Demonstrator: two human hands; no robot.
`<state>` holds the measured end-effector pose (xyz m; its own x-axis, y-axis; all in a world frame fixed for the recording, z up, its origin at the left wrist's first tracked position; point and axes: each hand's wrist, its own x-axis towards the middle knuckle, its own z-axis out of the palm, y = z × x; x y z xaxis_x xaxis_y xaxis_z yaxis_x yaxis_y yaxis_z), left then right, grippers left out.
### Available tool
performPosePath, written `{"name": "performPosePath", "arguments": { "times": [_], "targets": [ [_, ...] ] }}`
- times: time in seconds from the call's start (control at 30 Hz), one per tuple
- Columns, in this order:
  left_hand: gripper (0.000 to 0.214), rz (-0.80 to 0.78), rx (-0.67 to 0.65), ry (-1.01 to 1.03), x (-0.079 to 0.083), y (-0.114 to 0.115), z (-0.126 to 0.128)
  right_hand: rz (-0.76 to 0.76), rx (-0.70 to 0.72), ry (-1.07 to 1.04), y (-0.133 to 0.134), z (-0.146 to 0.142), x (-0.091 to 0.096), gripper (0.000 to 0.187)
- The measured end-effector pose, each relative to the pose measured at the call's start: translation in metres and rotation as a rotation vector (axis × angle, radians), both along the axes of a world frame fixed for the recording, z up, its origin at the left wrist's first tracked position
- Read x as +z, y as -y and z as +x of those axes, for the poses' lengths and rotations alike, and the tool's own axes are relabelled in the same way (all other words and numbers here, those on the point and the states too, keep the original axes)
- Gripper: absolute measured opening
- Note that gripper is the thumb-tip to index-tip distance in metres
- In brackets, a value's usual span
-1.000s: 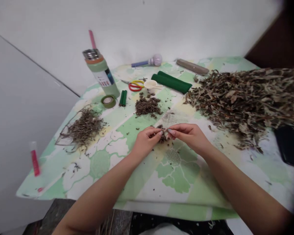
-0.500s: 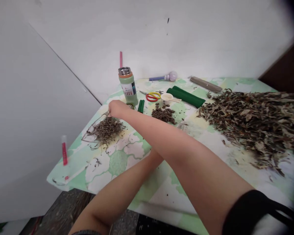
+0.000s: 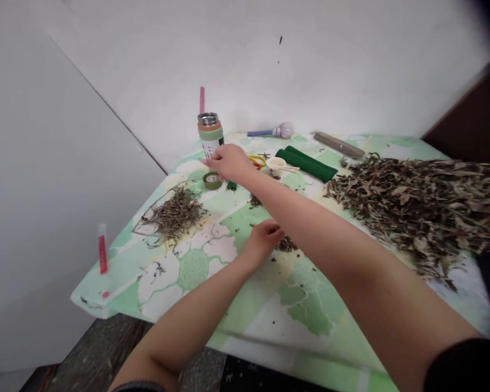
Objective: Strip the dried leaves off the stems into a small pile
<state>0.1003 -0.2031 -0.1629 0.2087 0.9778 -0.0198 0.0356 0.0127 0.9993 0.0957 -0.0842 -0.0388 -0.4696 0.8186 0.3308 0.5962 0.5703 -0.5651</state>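
My right hand (image 3: 231, 162) reaches across the table in front of the green bottle (image 3: 210, 133), above its loose lid (image 3: 213, 181). One finger points left, the others bend loosely, and nothing shows in them. Lower down, my left hand (image 3: 264, 238) is closed with its fingertips curled together beside a small heap of dried leaf bits (image 3: 287, 244); whatever it may hold is hidden. To the left lies a pile of dry twigs and stems (image 3: 177, 211). A big mound of dried leaves (image 3: 424, 201) covers the right side.
Behind my right forearm are scissors (image 3: 258, 159), a white cup (image 3: 276, 164) with a small stick, and dark green rolls (image 3: 306, 163). Farther back lie a purple-handled brush (image 3: 271, 131) and a grey-brown bar (image 3: 338, 144). A red tube (image 3: 102, 249) shows near the left edge.
My right hand has moved from above the twig pile back right, to in front of the bottle. My left hand, hidden under the right forearm before, now shows beside the leaf bits.
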Motion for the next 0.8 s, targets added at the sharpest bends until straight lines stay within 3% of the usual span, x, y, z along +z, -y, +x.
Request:
{"name": "performPosePath", "arguments": {
  "times": [0.1, 0.17, 0.23, 0.3, 0.37, 0.53, 0.8],
  "targets": [
    [0.03, -0.094, -0.076, 0.095, 0.006, 0.003, 0.0, -0.027, 0.037, -0.264, 0.028, 0.06, 0.001, 0.016],
    [0.034, -0.123, -0.127, 0.114, 0.01, 0.006, 0.001, -0.16, -0.001, -0.308, 0.053, 0.104, -0.008, 0.028],
    [0.036, -0.131, -0.153, 0.096, 0.014, 0.009, 0.003, -0.275, -0.064, -0.361, 0.08, 0.145, -0.024, 0.041],
    [0.037, -0.145, -0.156, 0.078, 0.017, 0.012, 0.004, -0.264, -0.115, -0.462, 0.104, 0.176, -0.045, 0.026],
    [0.038, -0.157, -0.164, 0.053, 0.019, 0.014, 0.004, -0.191, -0.166, -0.462, 0.123, 0.196, -0.067, 0.024],
    [0.034, -0.178, -0.148, 0.026, 0.017, 0.016, 0.004, 0.084, -0.147, -0.297, 0.15, 0.201, -0.103, 0.021],
    [0.032, -0.185, -0.14, 0.019, 0.013, 0.016, 0.005, 0.296, -0.098, -0.162, 0.153, 0.19, -0.117, 0.025]
  ]
}}
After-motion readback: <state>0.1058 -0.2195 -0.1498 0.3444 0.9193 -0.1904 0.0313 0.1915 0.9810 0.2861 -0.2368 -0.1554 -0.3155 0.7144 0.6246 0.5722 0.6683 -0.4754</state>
